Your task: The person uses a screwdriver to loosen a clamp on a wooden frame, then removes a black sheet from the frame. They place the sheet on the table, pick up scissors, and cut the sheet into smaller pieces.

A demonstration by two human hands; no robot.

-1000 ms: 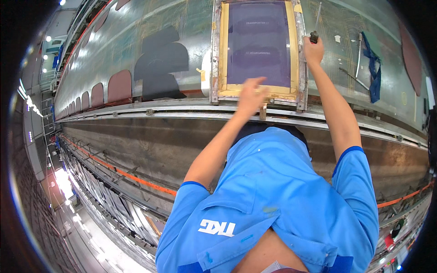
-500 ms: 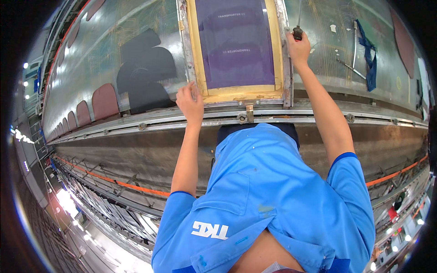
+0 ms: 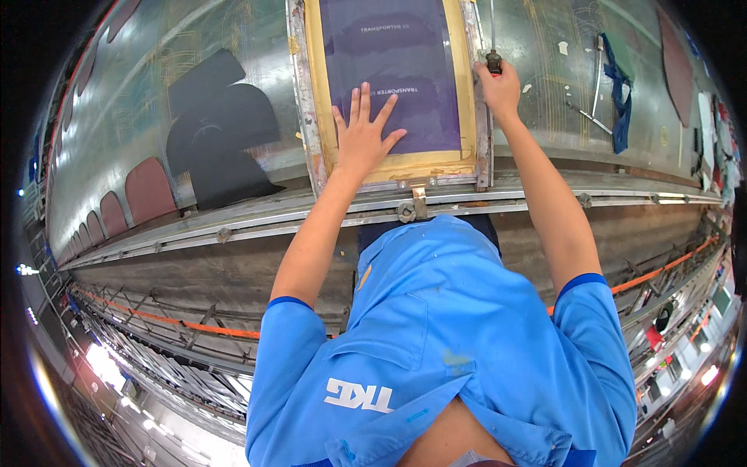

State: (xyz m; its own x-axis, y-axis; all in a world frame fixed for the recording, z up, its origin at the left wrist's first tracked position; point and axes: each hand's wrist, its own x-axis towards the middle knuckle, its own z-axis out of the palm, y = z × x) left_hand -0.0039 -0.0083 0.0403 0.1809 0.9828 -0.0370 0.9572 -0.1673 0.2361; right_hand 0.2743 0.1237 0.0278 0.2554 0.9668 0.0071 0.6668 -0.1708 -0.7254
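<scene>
A screen-printing frame (image 3: 309, 117) with worn metal sides, a yellow taped border and a purple mesh (image 3: 424, 128) lies on the long table ahead of me. My left hand (image 3: 366, 140) is over the lower left of the mesh, palm down and fingers spread wide. Whether its palm presses on the mesh I cannot tell. At the frame's right side, my right hand (image 3: 502, 89) is closed round the dark handle of a screwdriver (image 3: 493, 61), whose thin metal shaft points away from me. A metal bracket (image 3: 419, 201) on the rail sits against the frame's near edge.
Black cut sheets (image 3: 222, 140) and a row of maroon pieces (image 3: 150, 191) lie left of the frame. To the right are a blue cloth (image 3: 620, 109), a thin metal tool (image 3: 591, 118) and another maroon piece (image 3: 675, 66). A metal rail (image 3: 529, 200) runs along the table's near edge.
My left hand has moved from the frame's near left corner onto the purple mesh area, and its fingers have spread. My right hand keeps the screwdriver. The whole view has shifted slightly.
</scene>
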